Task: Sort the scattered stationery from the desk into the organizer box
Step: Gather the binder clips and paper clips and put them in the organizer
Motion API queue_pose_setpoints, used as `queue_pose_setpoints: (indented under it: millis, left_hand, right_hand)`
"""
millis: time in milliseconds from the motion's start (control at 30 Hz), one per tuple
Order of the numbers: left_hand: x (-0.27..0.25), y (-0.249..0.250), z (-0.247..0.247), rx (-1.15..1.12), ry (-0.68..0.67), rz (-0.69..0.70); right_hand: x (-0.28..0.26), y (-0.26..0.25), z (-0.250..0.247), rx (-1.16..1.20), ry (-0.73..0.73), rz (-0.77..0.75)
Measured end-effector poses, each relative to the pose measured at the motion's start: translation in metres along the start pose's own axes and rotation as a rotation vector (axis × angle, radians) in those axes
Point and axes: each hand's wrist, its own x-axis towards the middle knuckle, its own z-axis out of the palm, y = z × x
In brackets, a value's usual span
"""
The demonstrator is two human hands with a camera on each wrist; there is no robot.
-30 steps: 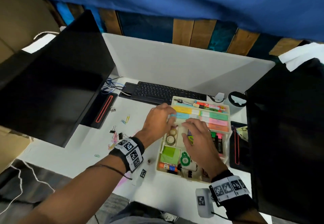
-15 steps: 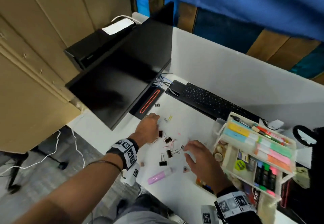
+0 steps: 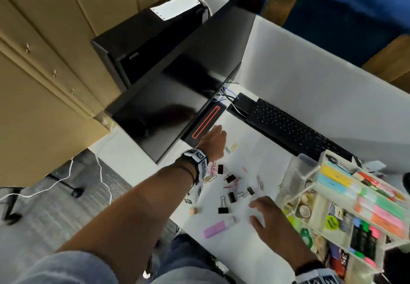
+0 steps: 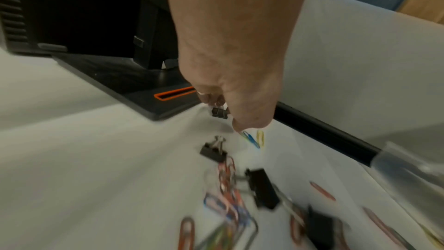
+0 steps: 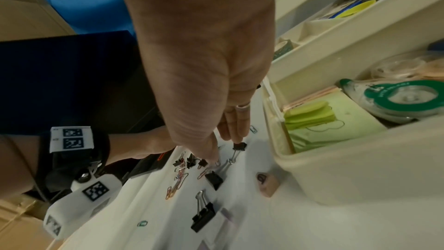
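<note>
A small black binder clip (image 4: 220,112), at the frame's centre by the monitor base (image 4: 134,90), hangs pinched in the left hand (image 4: 230,75)'s fingers, while the right hand (image 5: 206,86)'s straight fingers reach toward clips scattered on the white surface (image 3: 261,157) beside the organizer box (image 5: 336,174) at right.

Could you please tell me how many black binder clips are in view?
6: five binder clips loose on the desk, one pinched by the left hand; others may be hidden.
</note>
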Motion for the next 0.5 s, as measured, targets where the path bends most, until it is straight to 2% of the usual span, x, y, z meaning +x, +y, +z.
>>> queue_pose_setpoints:
  millis: [100,167,200,267,333,367,400,467,500]
  left_hand:
    - [-0.022,-0.001,0.027,-0.051,0.023,0.031]
    - [-0.038,-0.001,0.042,-0.008,0.014,0.076]
    - [-0.047,-0.001,0.046,0.041,-0.009,0.1]
    - [-0.064,0.002,0.055,-0.011,-0.047,0.096]
    - [-0.082,0.002,0.062,-0.067,-0.077,0.206]
    - [-0.091,-0.001,0.059,-0.05,-0.152,0.251]
    - [-0.1,-0.004,0.056,-0.063,-0.131,0.248]
    - [-0.111,-0.012,0.055,-0.1,0.036,0.26]
    - [-0.118,-0.016,0.053,-0.173,0.047,0.245]
  right_hand:
    - [-0.001,-0.003,0.008,0.005,-0.058,0.1]
    - [0.0,-0.008,0.013,0.022,-0.117,0.166]
    - [0.001,-0.012,0.015,0.026,-0.157,0.202]
    - [0.003,-0.016,0.019,0.036,-0.227,0.26]
    - [0.006,-0.018,0.022,0.041,-0.235,0.276]
    - [0.008,-0.019,0.024,0.029,-0.228,0.264]
    - [0.009,-0.019,0.025,0.004,-0.222,0.241]
    - [0.011,-0.019,0.03,-0.068,-0.209,0.184]
    - [0.012,-0.019,0.032,-0.104,-0.197,0.161]
